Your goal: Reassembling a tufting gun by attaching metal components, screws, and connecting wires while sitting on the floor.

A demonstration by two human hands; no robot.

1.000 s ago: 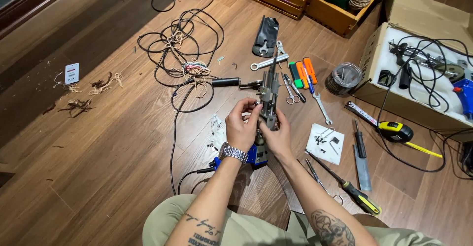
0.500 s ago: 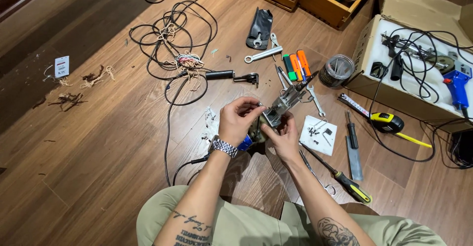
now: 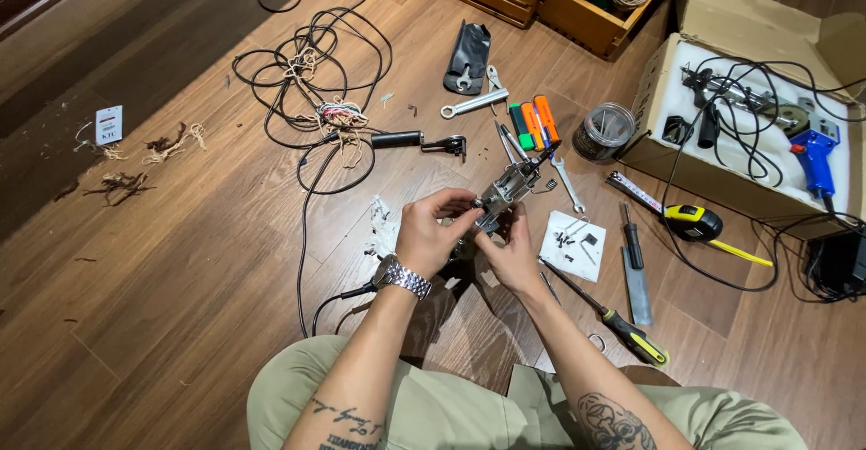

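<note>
Both hands hold a small grey metal mechanism [image 3: 510, 187] above the wooden floor, tilted so its far end points up and to the right. My left hand [image 3: 433, 232], with a metal watch on the wrist, grips its near end from the left. My right hand [image 3: 511, 250] supports it from below and to the right, fingers pinched at its middle. A black cable runs from under my hands toward my knees. Just right of my hands lies a white paper sheet [image 3: 572, 245] with small screws and parts on it.
Scattered on the floor: tangled black cable [image 3: 311, 71], markers [image 3: 532, 121], wrenches [image 3: 473, 102], a metal tin [image 3: 603, 131], a tape measure [image 3: 693, 223], screwdrivers [image 3: 631, 335]. A cardboard box [image 3: 713, 166] with tools stands right; wooden crates [image 3: 586, 13] with yarn at the top.
The mechanism has turned from nearly upright to slanted toward the upper right. My hands have shifted with it, and the camera has moved slightly.
</note>
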